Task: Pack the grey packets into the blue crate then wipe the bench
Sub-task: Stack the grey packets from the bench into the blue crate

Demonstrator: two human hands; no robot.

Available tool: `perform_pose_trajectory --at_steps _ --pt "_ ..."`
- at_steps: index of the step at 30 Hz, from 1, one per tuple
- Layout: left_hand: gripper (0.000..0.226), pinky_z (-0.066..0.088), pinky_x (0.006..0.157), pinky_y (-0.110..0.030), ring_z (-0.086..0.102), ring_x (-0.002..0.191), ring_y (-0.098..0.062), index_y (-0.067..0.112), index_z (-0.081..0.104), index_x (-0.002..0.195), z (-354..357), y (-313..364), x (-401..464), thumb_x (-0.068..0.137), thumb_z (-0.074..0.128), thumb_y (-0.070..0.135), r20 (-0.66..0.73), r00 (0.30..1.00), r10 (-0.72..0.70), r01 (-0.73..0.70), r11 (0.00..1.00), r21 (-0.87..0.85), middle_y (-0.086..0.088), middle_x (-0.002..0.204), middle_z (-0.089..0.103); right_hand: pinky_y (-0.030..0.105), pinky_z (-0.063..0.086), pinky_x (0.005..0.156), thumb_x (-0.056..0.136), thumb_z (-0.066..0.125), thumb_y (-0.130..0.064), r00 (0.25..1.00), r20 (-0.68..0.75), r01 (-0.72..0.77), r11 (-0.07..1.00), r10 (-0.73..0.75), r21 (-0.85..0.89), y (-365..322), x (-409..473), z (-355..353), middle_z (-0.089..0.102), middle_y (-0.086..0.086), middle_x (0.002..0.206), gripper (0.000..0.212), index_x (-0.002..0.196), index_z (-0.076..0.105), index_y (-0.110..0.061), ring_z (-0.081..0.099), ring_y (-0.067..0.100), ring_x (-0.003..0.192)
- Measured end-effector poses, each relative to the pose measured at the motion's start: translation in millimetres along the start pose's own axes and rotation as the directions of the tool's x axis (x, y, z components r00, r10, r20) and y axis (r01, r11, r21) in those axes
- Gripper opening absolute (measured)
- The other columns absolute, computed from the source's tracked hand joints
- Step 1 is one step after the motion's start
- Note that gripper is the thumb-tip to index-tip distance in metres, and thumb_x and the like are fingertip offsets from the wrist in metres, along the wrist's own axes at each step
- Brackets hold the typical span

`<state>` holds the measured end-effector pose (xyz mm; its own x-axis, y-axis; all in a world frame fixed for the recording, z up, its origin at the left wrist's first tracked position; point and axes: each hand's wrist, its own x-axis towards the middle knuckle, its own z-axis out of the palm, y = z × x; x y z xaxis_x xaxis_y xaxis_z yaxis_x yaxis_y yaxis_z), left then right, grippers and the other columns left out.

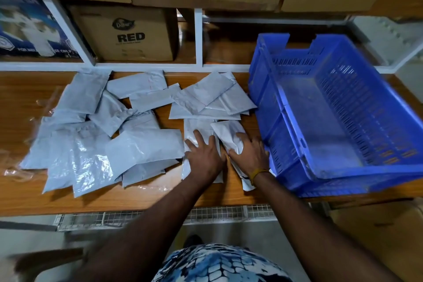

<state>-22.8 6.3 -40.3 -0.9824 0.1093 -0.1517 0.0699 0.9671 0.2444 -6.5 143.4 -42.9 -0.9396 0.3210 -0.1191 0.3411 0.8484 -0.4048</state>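
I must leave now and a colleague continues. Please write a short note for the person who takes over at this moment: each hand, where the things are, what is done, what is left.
Left hand: fingers spread flat on a grey packet near the bench's front edge.
Right hand: lies on a crumpled grey packet beside the blue crate; whether it grips is unclear.
The other grey packets lie in two piles on the wooden bench: a large left pile and a smaller pile behind the hands.
Done: nothing yet; the crate is empty.
Left: pack all packets into the crate, then wipe the bench. No cloth is in view.
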Motion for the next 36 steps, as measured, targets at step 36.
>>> perform_pose_trajectory --at_steps 36 --pt "0.041 0.052 0.082 -0.031 0.059 0.105 -0.012 0.038 0.043 0.132 -114.5 17.2 -21.7 0.096 0.055 0.021 -0.310 0.939 -0.151 -0.209 0.467 -0.859 0.004 0.124 0.056 0.008 0.043 0.078 0.094 0.052 -0.025 0.942 -0.333 0.296 0.547 -0.035 0.783 -59.3 -46.3 -146.1 0.056 -0.006 0.106 0.018 0.112 0.051 -0.021 0.054 -0.011 0.092"
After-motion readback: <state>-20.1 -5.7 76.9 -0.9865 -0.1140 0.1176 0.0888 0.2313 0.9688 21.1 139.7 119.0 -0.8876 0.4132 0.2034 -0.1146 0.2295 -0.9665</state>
